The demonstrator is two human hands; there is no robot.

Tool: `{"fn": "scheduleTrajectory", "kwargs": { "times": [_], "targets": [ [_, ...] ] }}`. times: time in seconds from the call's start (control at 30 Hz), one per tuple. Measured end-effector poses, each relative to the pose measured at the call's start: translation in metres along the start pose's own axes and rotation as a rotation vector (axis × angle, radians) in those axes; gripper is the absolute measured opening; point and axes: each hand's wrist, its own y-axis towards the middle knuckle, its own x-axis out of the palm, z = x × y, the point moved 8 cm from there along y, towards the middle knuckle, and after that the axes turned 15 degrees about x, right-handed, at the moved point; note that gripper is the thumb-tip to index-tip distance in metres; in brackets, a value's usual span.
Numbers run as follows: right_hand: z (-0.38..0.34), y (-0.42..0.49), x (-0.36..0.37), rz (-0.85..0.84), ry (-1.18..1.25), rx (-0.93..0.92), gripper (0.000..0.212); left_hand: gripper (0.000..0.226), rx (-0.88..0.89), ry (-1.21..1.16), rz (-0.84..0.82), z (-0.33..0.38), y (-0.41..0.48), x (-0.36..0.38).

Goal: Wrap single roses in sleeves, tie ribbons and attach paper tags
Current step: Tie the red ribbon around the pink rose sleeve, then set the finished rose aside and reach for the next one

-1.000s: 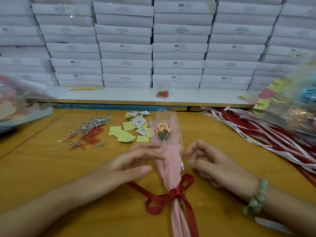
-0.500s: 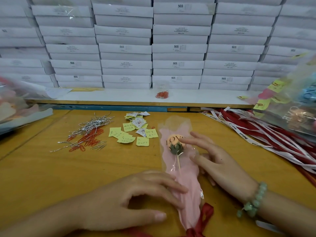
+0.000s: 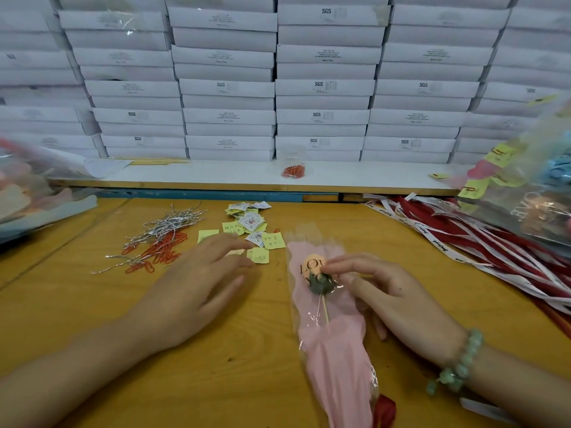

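A wrapped rose (image 3: 318, 278) lies lengthwise on the wooden table in a clear sleeve lined with pink paper (image 3: 335, 344); "LOVE YOU" is printed over its orange bud. A red ribbon (image 3: 384, 410) is tied round the sleeve's lower end, partly cut off by the frame edge. My right hand (image 3: 386, 299) rests on the sleeve's right side, thumb and forefinger pinching at the bud. My left hand (image 3: 197, 291) stretches forward with straight fingers, its fingertips touching a yellow paper tag (image 3: 258, 256) at the edge of the scattered tags (image 3: 247, 225).
Silver twist ties (image 3: 167, 227) and orange paper clips (image 3: 160, 251) lie at the left. Red and white ribbons (image 3: 482, 242) spread along the right, under a bag of finished roses (image 3: 537, 193). White boxes (image 3: 321, 88) are stacked behind a shelf holding a bag of clips (image 3: 293, 171).
The wrapped rose has slid to the right and toward me. My left hand left the sleeve and reached out to the yellow tags. My right hand stayed at the bud.
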Motion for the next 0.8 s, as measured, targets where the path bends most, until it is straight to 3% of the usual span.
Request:
{"fn": "scheduleTrajectory", "kwargs": {
  "times": [0.1,0.23,0.3,0.43,0.63,0.8],
  "targets": [
    [-0.003,-0.002,0.000,-0.024,0.062,0.003,0.027,0.069,0.005,0.025,-0.157,-0.010,-0.001,0.018],
    [-0.007,-0.007,0.005,-0.103,0.110,-0.006,0.032,0.075,-0.008,-0.016,-0.231,-0.009,-0.001,0.026],
    [-0.008,-0.009,0.009,-0.166,0.139,-0.001,0.034,0.070,-0.015,0.007,-0.166,-0.007,0.000,0.020],
    [-0.007,-0.010,0.020,-0.312,0.198,0.041,0.033,0.031,0.088,0.139,0.011,0.017,0.007,0.000],
    [-0.002,-0.007,0.024,-0.349,0.218,0.060,0.017,0.051,0.201,0.393,0.018,0.025,0.005,0.003],
    [0.003,-0.004,0.022,-0.292,0.207,0.068,0.011,0.018,0.192,0.332,0.174,0.027,0.003,-0.012]
  ]
}}
